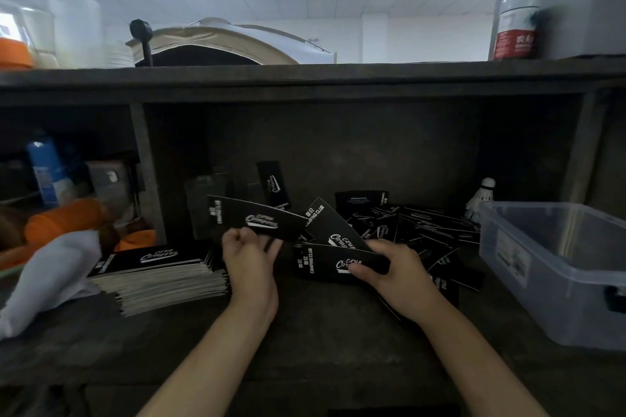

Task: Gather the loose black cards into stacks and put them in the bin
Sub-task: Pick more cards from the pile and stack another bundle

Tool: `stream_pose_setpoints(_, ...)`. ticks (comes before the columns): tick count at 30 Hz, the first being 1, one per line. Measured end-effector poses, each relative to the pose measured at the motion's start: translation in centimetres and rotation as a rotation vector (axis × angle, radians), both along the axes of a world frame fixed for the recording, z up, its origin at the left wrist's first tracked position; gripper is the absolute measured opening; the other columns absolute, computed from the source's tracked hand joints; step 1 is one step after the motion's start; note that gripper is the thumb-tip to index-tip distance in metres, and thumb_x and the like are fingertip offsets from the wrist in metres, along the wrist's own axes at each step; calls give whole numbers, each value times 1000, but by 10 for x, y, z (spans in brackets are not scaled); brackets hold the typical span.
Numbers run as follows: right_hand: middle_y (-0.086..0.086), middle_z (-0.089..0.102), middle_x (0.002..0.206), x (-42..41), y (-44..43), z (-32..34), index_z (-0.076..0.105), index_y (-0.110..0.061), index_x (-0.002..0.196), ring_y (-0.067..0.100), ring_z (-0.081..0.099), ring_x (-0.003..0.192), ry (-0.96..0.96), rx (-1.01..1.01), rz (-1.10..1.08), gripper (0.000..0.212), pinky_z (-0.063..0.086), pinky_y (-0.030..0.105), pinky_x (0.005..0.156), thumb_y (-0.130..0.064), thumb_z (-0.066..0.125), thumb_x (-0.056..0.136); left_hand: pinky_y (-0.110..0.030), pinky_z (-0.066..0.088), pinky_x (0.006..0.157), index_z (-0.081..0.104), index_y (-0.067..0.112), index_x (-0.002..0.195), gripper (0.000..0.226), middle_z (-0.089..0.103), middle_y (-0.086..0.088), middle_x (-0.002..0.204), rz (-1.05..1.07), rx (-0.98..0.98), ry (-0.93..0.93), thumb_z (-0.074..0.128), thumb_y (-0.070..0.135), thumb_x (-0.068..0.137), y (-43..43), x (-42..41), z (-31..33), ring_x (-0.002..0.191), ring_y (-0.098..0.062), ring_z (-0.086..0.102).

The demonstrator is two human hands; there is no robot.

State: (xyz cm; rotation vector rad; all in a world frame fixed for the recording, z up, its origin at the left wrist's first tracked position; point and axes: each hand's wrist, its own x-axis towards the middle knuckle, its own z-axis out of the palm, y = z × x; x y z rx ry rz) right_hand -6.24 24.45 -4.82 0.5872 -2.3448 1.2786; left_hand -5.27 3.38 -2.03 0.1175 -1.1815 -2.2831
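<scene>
Nearest to us, two bare forearms reach in over the dark work surface. We're on the left hand first: its fingers are curled, pinching the near edge of one long black card, which is held up and slanting away to the left. The right hand grips a small fan of cards, thumb pressed on the nearest one and a second angled up behind it. The two hands are close but not touching.

Just left of the left hand we've got a neat stack of cards lying flat, logo side up. Left of that lies a crumpled white cloth. On the right sits the clear plastic bin, well apart from both hands.

Moving farther back, the loose pile of black cards sprawls between the right hand and the bin, overlapping at all angles. One card stands upright against the dark back wall, and a white shuttlecock stands at the far right, just behind the bin's far corner.

In the left compartment we can pick out something orange and a blue bottle. Up on the top shelf stands a clear bottle with a red label, and beyond the shelf a beige tent.
</scene>
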Motion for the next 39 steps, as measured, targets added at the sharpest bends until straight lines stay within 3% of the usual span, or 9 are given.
stream_pose_setpoints(6, -16, 77, 100, 4, 0, 2, 75, -29, 108, -6, 70, 96, -88, -45, 94, 25, 51, 9, 82, -26, 83, 84, -37, 49, 100, 63, 10, 110, 13, 67, -9, 112, -26, -481, -245, 55, 16, 101, 17, -11, -18, 106, -20, 63)
stream_pose_setpoints(9, -17, 77, 95, 3, -3, 2, 76, -27, 104, -5, 70, 92, -78, -65, 71, 16, 52, 11, 78, -28, 79, 88, -31, 49, 95, 66, 14, 105, 9, 69, -8, 111, -30, -506, -258, 64, 15, 97, 14, -10, -21, 105, -20, 64)
stream_pose_setpoints(13, -15, 76, 89, 2, -2, 2, 77, -24, 99, -2, 70, 87, -55, -57, 68, 8, 48, 9, 74, -22, 74, 92, -33, 43, 107, 52, 21, 131, 40, 60, 5, 124, 34, -403, -123, 66, 30, 95, 5, -3, -8, 118, -13, 57)
stream_pose_setpoints(16, -15, 77, 90, 3, -3, 3, 77, -23, 101, -2, 71, 88, -67, -71, 83, 10, 48, 9, 74, -21, 75, 92, -27, 40, 108, 49, 28, 139, 49, 55, 12, 136, 216, -878, 205, 54, 53, 97, 1, -2, 5, 126, -3, 52)
stream_pose_setpoints(19, -11, 77, 94, 4, -2, 3, 77, -23, 105, -1, 71, 91, -82, -72, 90, 15, 51, 12, 77, -22, 77, 90, -27, 49, 92, 62, 27, 116, 38, 62, 13, 114, 285, -1212, 133, 51, 57, 97, 10, -8, 11, 105, -1, 60)
stream_pose_setpoints(24, -12, 76, 102, 4, -3, 1, 72, -27, 114, -4, 69, 97, -82, -60, 32, 37, 51, 12, 85, -25, 86, 80, -29, 48, 80, 60, 19, 96, 6, 63, 10, 84, 222, -902, -211, 63, 15, 93, 3, -22, -5, 90, -18, 66)
stream_pose_setpoints(31, -12, 74, 98, 4, -4, 3, 68, -30, 101, 0, 68, 96, -38, -11, 25, 34, 53, 25, 90, -22, 89, 76, -39, 51, 99, 64, 25, 111, 19, 66, 4, 109, -62, -741, -217, 66, 30, 93, 17, -19, -17, 104, -13, 64)
stream_pose_setpoints(35, -14, 67, 113, 8, -3, 7, 50, -30, 129, -5, 59, 110, -211, -83, 49, 63, 42, 12, 94, -23, 87, 78, -37, 54, 95, 68, 22, 104, 11, 68, 0, 108, -149, -690, -256, 63, 20, 95, 16, -18, -17, 100, -14, 65)
stream_pose_setpoints(39, -13, 63, 122, 8, -1, 6, 42, -26, 134, 2, 58, 116, -311, -154, 39, 73, 46, 27, 106, -11, 87, 78, -38, 54, 96, 68, 21, 100, 9, 68, -2, 107, -178, -653, -238, 60, 20, 98, 18, -18, -17, 103, -18, 65)
